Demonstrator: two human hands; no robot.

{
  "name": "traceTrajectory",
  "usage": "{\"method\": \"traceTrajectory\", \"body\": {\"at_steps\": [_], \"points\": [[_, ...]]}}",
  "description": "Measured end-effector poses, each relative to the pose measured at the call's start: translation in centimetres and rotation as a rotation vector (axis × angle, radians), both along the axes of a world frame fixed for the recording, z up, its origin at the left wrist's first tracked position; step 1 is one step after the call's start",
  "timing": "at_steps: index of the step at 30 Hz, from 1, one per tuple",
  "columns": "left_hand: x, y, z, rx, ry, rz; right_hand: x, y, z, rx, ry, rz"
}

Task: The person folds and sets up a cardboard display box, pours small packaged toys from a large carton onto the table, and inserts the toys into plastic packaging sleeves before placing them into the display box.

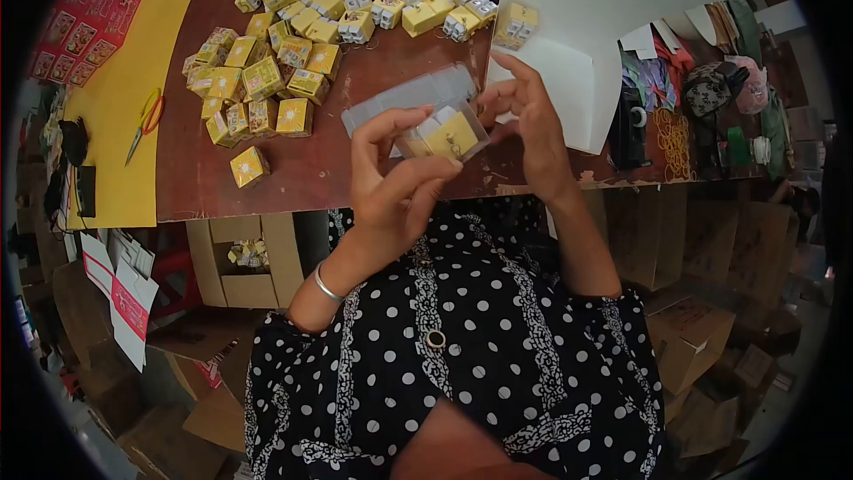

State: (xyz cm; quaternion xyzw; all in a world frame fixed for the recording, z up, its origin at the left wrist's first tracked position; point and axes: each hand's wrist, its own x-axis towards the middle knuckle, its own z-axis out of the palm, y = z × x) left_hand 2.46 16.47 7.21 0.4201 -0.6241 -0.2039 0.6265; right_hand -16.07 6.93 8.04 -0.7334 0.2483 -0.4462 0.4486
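Observation:
My left hand grips a small clear plastic box between thumb and fingers, above the table's front edge. Inside the box lies a yellow and white piece with a small metal chain on it. Close on the box's right side is my right hand, its fingers apart and partly curled; whether a fingertip touches the box is unclear. Behind the hands a translucent plastic tray or lid lies on the brown table.
Yellow-white pieces are heaped at the back. Small printed boxes stand left of centre. Orange-handled scissors lie on yellow paper. To the right are a white carton, a black tape dispenser and rubber bands.

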Motion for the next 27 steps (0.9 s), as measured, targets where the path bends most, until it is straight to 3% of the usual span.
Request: {"method": "traceTrajectory", "body": {"at_steps": [2,6,9,11,15,16,18,21,25,27], "points": [[0.3,-0.6,-1.1,-0.211,-0.273,0.090,-1.2,0.2,1.0,0.716,-0.028,0.155],[0.1,-0.7,-1.2,-0.306,-0.519,0.064,0.4,2.1,1.9,0.674,0.151,0.176],[-1.0,-0.9,-1.7,-0.311,-0.485,0.044,0.2,1.8,1.7,0.551,0.118,0.098],[-0.8,-0.9,-1.6,-0.257,-0.662,0.084,-1.2,0.9,2.6,0.424,0.167,-0.170],[1.9,-1.1,-2.7,-0.002,-0.595,0.113,-6.5,-4.1,3.6,-0.056,0.643,-0.634],[2.4,-1.4,-2.9,0.034,-0.581,0.176,-7.7,-5.7,3.1,-0.055,0.645,-0.628],[3.4,-1.9,-3.1,0.122,-0.590,0.199,-9.1,-8.5,1.9,-0.358,0.928,-0.628],[5.2,-2.4,-3.4,0.236,-0.622,0.275,-8.3,-12.1,0.4,-0.427,1.027,-0.550],[7.9,-2.0,-2.8,0.373,-0.527,0.360,-6.8,-14.3,-2.1,-0.364,0.833,-0.480],[8.5,-2.5,-2.7,0.387,-0.567,0.346,-6.9,-14.9,-3.1,-0.534,0.831,-0.460]]}}
